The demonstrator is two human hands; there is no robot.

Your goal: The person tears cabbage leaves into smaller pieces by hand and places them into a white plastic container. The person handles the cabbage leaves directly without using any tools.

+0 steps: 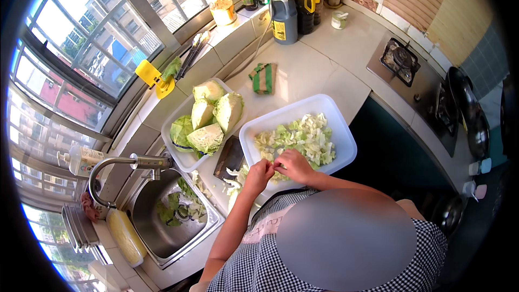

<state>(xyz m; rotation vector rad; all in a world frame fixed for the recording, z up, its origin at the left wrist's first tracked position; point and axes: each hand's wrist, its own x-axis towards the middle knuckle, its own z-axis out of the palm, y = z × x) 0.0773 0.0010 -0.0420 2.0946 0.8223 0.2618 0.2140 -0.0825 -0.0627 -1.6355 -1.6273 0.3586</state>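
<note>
A white plastic tub (339, 138) holds torn cabbage pieces (310, 140). Over its near left part my left hand (259, 175) and my right hand (295, 166) meet at the fingertips. The fingers of both are pinched together, and whatever small piece is between them is too hidden to make out. To the left, a second white tub (172, 161) holds several cabbage wedges (229, 111). Loose cabbage leaves (234, 190) lie on the counter beside my left forearm. Between the tubs lies a dark cleaver blade (228, 158), partly covered.
Left of me is a steel sink (150, 227) with leaf scraps, under a curved faucet (121, 160). A green and tan packet (262, 78) lies behind the tubs. Large sauce bottles (285, 18) stand at the back; a gas stove (409, 77) is at the right.
</note>
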